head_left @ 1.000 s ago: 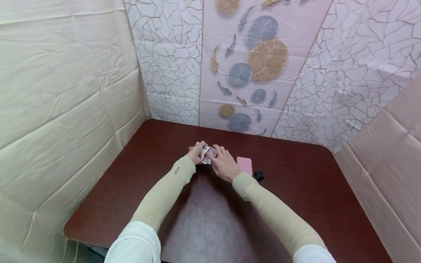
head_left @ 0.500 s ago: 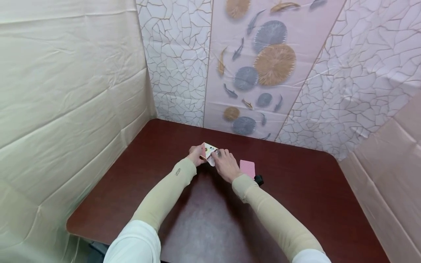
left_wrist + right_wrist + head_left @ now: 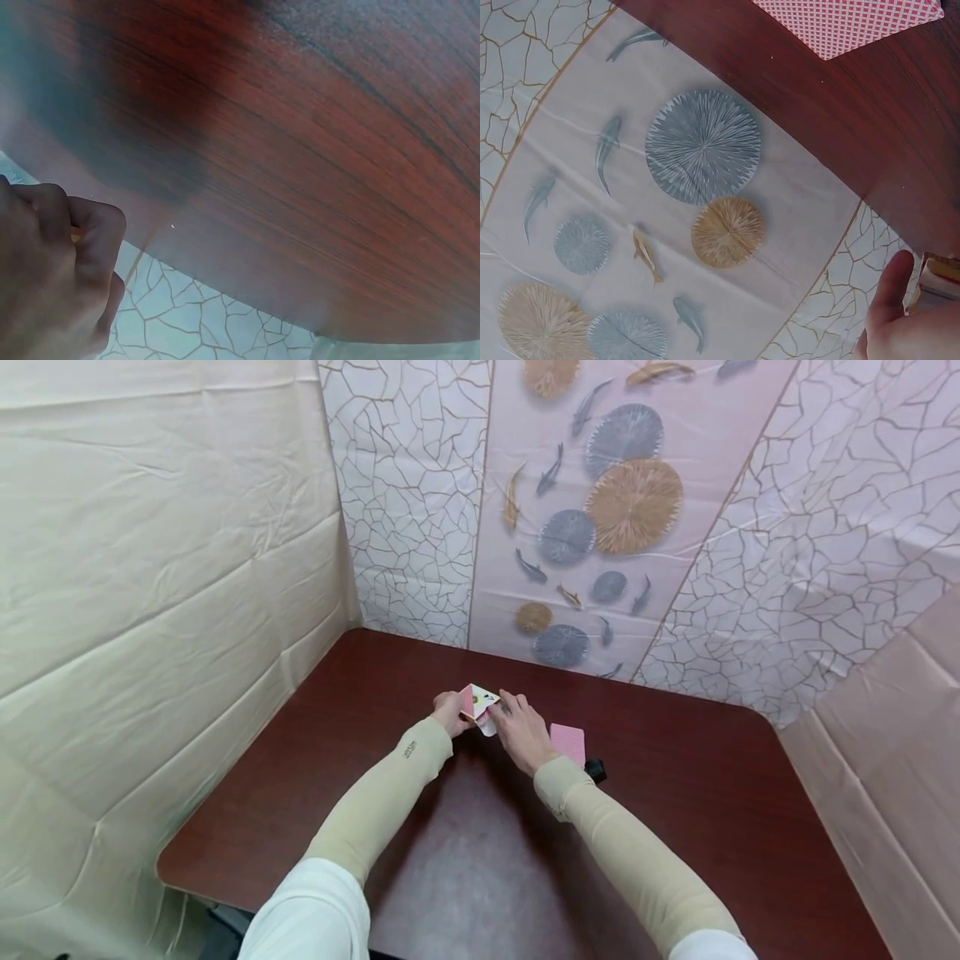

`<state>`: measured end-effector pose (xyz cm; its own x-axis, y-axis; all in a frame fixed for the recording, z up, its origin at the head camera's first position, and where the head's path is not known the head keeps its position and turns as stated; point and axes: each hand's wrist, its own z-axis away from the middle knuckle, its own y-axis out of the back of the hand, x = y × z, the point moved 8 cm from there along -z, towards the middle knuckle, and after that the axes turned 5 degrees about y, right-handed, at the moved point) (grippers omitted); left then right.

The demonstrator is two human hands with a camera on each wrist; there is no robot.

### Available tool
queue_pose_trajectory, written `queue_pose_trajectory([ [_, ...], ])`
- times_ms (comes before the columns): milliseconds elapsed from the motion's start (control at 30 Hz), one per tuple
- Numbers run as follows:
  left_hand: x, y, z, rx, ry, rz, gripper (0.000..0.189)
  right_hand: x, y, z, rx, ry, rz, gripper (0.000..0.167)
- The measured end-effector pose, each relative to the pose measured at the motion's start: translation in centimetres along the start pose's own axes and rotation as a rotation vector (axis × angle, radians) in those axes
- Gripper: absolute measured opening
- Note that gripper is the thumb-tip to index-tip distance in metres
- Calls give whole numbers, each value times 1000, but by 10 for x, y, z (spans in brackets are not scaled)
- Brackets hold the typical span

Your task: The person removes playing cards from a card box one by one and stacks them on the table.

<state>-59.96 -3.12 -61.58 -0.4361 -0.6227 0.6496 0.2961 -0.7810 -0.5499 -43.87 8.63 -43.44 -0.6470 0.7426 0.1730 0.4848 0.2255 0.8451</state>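
Observation:
A small white and red-patterned playing card box is held up over the table, tilted, with a white flap hanging at its near end. My left hand grips the box's left side, fingers bent in the left wrist view. From the right, my right hand pinches the box near its flap end; the right wrist view catches only a finger and a corner of the box. Beside the right wrist lies a pink-backed deck of playing cards, whose red-and-white lattice pattern appears in the right wrist view.
A small black object sits by the deck, close to the right forearm. The dark red table has rounded corners. Cloth hangings stand behind its far edge and along both sides.
The box has turned in the hands, from its open end facing me to its printed face and red-patterned side showing. The right hand has shifted slightly; the head view has swung a little left.

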Motion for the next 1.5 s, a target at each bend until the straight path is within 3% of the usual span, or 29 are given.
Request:
queue_pose_trajectory([
  [200, 6, 10, -16, 31, -33, 37, 31, 1, 6, -3, 53, 34, -25, 13],
  [467, 9, 16, -12, 91, -44, 11, 30, 1, 10, 3, 83, 70, -70, 16],
  [533, 8, 19, -15, 111, -54, 3, 29, 0, 9, 4, 58, 64, -70, 19],
  [767, -5, 25, -39, 95, -45, 12, 35, 0, 1, 4, -52, -27, -109, 46],
  [900, -11, 25, -48, 96, -41, 4, 34, 1, -4, 4, -84, -85, -112, 50],
  [1000, -4, 15, -11, 100, -45, -7, 33, 2, -4, 4, -84, -94, -109, 46],
  [1033, 3, 9, 15, 93, -52, -5, 34, 2, -3, 4, -78, -88, -102, 45],
  [1067, 6, 6, 29, 89, -50, -6, 34, 2, -2, 4, -69, -79, -96, 43],
  [1133, 14, 2, 48, 92, -75, -18, 33, 2, -1, 5, -63, -59, -81, 41],
  [1233, 16, 4, 45, 78, -72, 8, 34, 4, -1, 7, -72, -28, -58, 39],
  [1267, 14, 8, 32, 86, -69, 7, 34, 5, -2, 8, -83, -20, -55, 40],
  [1300, 14, 10, 28, 95, -82, 3, 32, 6, -3, 9, -98, -14, -54, 41],
  [1500, 16, 9, 35, 105, -79, 20, 29, 12, -7, 18, -137, 27, -54, 56],
])
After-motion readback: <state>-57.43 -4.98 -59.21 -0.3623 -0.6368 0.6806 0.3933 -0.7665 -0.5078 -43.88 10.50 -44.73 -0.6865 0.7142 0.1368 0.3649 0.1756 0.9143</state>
